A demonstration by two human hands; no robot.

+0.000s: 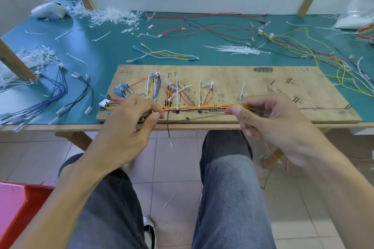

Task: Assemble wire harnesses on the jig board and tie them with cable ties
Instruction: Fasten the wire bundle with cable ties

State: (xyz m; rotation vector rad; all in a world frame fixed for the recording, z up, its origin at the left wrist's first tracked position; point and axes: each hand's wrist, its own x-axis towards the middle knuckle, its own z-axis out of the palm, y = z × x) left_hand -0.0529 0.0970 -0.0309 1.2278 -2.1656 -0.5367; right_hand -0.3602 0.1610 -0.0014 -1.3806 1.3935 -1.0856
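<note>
Pinching a yellow wire (202, 105) taut between thumb and forefinger of the left hand (125, 127) and of the right hand (273, 123), other fingers curled, just above the harness trunk (190, 108) along the near edge of the jig board (283, 87). Likely to sag clear of the bundle on any loss of tension, or to snag the upright cable ties (177, 87). Handwritten marks on the board mostly illegible; possibly "15" at the far left corner.
</note>
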